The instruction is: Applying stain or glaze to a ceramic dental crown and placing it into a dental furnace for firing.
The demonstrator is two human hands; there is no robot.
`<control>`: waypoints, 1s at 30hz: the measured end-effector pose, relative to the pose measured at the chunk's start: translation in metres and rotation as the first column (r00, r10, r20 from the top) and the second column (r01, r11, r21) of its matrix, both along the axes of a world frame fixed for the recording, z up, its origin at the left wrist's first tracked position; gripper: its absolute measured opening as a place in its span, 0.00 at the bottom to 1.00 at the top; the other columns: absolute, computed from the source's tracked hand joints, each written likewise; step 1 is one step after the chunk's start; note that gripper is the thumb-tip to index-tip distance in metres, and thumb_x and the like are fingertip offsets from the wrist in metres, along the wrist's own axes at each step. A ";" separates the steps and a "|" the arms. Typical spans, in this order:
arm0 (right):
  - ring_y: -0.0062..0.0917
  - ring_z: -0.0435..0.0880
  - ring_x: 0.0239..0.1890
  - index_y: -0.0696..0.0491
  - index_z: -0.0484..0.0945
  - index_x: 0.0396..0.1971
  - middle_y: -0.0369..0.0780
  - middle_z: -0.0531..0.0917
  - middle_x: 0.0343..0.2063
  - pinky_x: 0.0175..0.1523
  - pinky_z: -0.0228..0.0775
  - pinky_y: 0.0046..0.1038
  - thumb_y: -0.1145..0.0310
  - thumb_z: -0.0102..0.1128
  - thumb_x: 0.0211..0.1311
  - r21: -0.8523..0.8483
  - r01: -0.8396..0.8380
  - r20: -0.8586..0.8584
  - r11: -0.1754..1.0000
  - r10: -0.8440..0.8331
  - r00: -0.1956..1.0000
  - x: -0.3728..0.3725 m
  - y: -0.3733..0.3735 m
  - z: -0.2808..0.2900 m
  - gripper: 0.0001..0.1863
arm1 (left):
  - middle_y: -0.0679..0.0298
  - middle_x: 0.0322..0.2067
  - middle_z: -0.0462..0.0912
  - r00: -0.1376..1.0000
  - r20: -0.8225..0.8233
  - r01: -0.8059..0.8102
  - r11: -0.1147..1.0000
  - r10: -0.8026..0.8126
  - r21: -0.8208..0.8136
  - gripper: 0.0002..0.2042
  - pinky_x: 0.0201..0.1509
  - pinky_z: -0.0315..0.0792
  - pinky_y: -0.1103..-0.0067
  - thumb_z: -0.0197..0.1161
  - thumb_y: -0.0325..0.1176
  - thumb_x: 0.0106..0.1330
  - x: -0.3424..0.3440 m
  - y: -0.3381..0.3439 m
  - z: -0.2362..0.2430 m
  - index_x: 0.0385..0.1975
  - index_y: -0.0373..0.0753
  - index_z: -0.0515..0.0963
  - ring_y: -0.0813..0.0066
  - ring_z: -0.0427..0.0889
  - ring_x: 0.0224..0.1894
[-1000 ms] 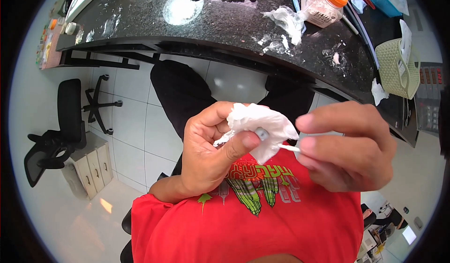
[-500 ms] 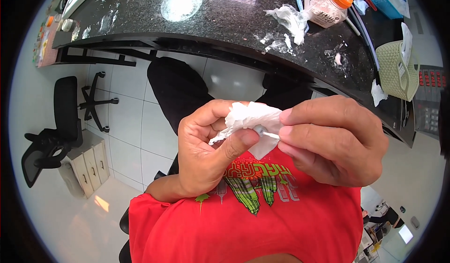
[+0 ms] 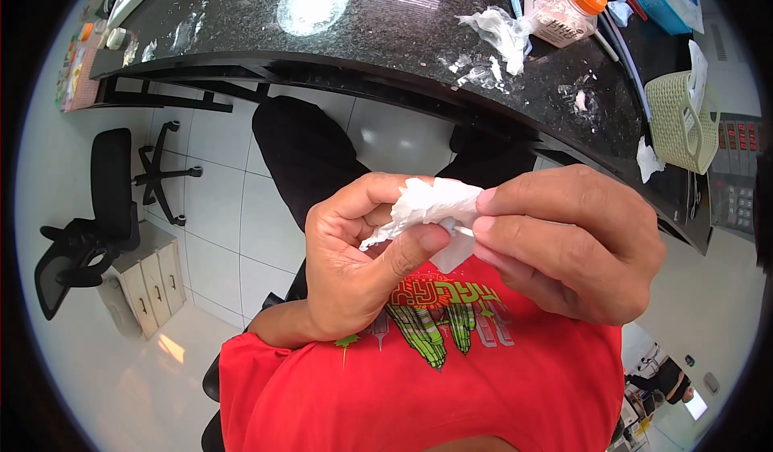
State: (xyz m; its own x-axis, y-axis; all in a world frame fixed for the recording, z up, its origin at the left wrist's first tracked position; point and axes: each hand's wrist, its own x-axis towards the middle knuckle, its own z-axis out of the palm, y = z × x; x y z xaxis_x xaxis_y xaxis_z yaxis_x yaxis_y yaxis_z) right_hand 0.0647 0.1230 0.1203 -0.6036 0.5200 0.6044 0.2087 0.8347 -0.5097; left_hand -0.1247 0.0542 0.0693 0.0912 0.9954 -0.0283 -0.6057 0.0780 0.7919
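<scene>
I have the left hand point(image 3: 348, 252) pinching white tissue point(image 3: 428, 201) behind its thumb, the right hand point(image 3: 576, 244) pinching a white stick point(image 3: 465, 231) beside that thumb's tip.

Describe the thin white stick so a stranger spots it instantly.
Start at the red printed shirt, lower middle. Above its print, the bare left hand holds a crumpled white tissue, and the bare right hand pinches the thin white stick. It's the slim, straight bit showing between both hands, unlike the wrinkled tissue beside it.
</scene>
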 end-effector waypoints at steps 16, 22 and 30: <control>0.28 0.85 0.26 0.60 0.82 0.35 0.46 0.84 0.29 0.26 0.78 0.23 0.78 0.76 0.42 0.039 -0.011 0.046 0.999 0.010 0.999 0.002 0.000 0.001 0.16 | 0.52 0.45 0.85 0.995 -0.096 0.011 1.000 -0.009 0.022 0.13 0.52 0.78 0.78 0.65 0.20 0.64 -0.003 -0.001 0.002 0.47 0.31 0.76 0.73 0.84 0.48; 0.28 0.85 0.26 0.60 0.83 0.36 0.47 0.84 0.30 0.26 0.78 0.23 0.79 0.75 0.43 0.018 -0.007 0.056 1.000 0.006 0.998 0.002 0.000 0.002 0.16 | 0.53 0.45 0.85 0.996 -0.090 -0.007 0.999 0.010 0.034 0.12 0.51 0.78 0.79 0.65 0.19 0.65 0.000 -0.001 0.002 0.47 0.31 0.76 0.75 0.84 0.47; 0.28 0.86 0.27 0.60 0.83 0.35 0.47 0.84 0.31 0.28 0.79 0.23 0.79 0.75 0.42 -0.003 -0.039 0.092 0.999 0.039 0.995 0.004 0.001 0.006 0.16 | 0.54 0.44 0.86 0.997 -0.074 0.007 1.000 -0.007 -0.003 0.12 0.50 0.78 0.80 0.65 0.20 0.65 -0.002 -0.001 0.004 0.47 0.30 0.76 0.76 0.84 0.46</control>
